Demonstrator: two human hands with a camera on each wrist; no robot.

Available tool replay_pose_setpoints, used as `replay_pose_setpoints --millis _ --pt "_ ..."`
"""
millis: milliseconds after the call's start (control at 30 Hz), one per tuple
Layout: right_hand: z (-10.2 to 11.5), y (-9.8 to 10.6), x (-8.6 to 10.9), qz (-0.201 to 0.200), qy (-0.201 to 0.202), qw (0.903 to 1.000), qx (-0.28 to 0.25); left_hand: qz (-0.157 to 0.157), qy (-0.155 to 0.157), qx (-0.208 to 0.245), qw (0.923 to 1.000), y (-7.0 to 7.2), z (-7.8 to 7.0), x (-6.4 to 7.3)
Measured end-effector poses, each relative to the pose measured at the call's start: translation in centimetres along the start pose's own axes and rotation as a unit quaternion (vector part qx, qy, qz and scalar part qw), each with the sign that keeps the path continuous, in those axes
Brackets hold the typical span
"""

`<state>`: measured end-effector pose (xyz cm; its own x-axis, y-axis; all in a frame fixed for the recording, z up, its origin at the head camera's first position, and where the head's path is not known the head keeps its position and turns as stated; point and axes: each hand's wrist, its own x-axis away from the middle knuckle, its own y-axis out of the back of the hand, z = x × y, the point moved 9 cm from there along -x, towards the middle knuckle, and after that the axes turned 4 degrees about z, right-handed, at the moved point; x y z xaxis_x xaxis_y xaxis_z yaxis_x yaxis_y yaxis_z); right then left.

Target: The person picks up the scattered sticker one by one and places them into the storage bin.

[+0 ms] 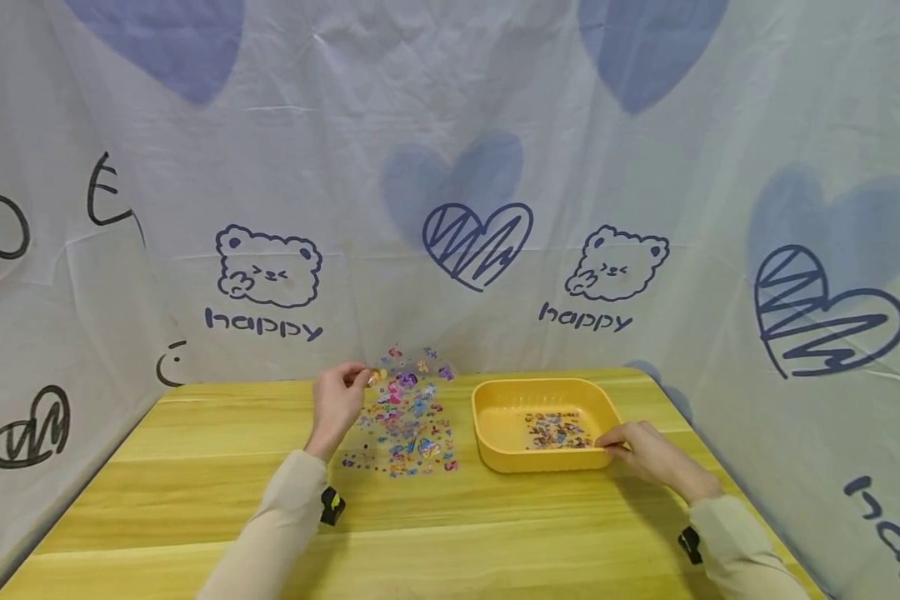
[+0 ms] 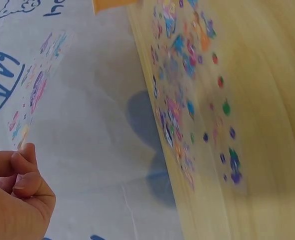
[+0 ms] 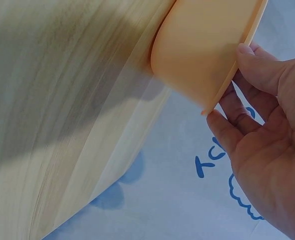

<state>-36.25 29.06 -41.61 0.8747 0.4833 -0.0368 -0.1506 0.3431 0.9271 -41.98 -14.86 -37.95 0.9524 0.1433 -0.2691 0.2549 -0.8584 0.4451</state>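
Observation:
My left hand (image 1: 339,406) pinches the corner of a clear sticker sheet (image 2: 37,90) dotted with small colourful stickers, raised above the table at the back. Beneath it, more clear sticker sheets (image 1: 401,454) lie on the wood, overlapping in the head view. To the right stands a yellow plastic tray (image 1: 547,462), with small colourful stickers (image 1: 558,432) on its floor. My right hand (image 1: 656,457) grips the tray's front right rim, thumb on top and fingers under the edge, as the right wrist view shows.
The wooden table (image 1: 195,492) reaches back to a white cloth (image 1: 375,283) printed with hearts and bears, which also hangs along both sides. The tray stands close to the table's back edge. Dark straps sit at both wrists.

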Motion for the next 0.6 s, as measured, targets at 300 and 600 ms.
replay_pose_setpoints --millis 300,600 --pt "0.5 0.3 0.1 -0.012 0.025 0.9995 0.012 0.007 -0.028 0.025 0.9993 -2.4 -1.8 -0.1" --pt "0.2 0.2 0.1 -0.013 0.021 0.9997 0.008 0.012 -0.047 0.019 0.9986 -4.7 -3.1 0.7"
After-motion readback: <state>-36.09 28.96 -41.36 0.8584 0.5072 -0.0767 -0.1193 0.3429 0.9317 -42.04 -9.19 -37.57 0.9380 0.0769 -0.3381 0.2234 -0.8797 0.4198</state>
